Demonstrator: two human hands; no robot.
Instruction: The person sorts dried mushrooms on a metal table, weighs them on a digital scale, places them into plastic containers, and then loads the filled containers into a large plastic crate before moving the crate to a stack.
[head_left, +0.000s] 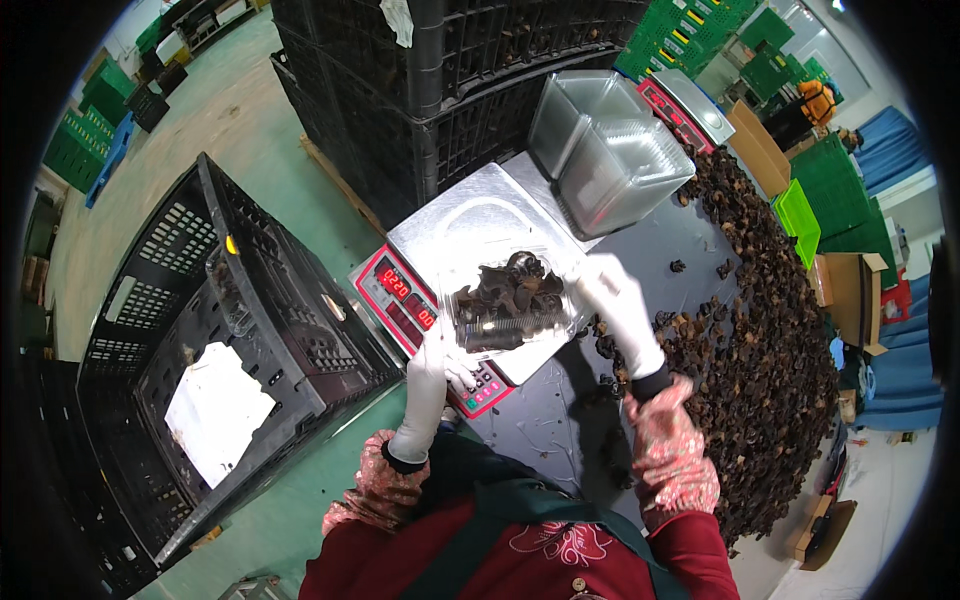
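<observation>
A clear plastic container (514, 341) holding dark, curled pieces that look like wood ear fungus (517, 289) is over the steel pan of a red digital scale (487, 210). My left hand (437, 358), in a white glove, grips its near left edge, just above the scale's keypad (480, 386). At its right side, my white-gloved right hand (609, 292) has hold of the edge, slightly blurred. The scale's red display (405, 292) is lit with digits. Whether the container rests on the pan or is lifted off it, I cannot tell.
Stacked clear containers (626, 172) stand behind the scale, near a second scale (675, 112). A large heap of fungus (765, 360) covers the table's right side. To the left is a black crate (300, 330) with white paper (217, 412) inside; tall black crates (420, 97) rise behind.
</observation>
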